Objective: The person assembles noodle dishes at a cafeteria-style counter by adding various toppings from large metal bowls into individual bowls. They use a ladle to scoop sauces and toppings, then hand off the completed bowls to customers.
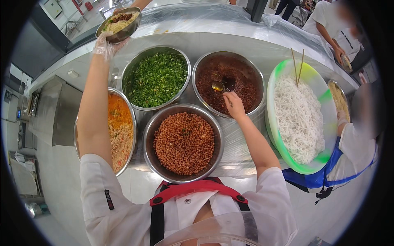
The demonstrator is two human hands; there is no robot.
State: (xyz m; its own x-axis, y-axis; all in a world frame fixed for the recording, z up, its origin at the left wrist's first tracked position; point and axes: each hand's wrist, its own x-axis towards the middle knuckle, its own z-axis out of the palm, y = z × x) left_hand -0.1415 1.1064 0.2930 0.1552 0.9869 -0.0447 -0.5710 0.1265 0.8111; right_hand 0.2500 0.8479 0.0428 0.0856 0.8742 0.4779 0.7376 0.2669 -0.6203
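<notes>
My left hand (107, 47), in a clear plastic glove, reaches to the far left and grips a small metal bowl (125, 33) from below. Noodles (120, 25) with dark sauce and some greens fill that bowl. Another person's arm (137, 4) comes in behind its far rim; whether that hand touches the bowl, I cannot tell. My right hand (234, 104) is closed around the handle of a metal spoon (217, 85). The spoon's head is over or in the dark red chili sauce (207, 76), inside a large steel basin (260, 88).
Beside the chili are basins of chopped green onions (159, 78), brown beans or nuts (184, 139) and orange minced topping (117, 131). White rice noodles (297, 119) with chopsticks (297, 67) fill a green-white tub (273, 135) at right. Co-workers stand at the right; plastic film covers the counter (197, 35).
</notes>
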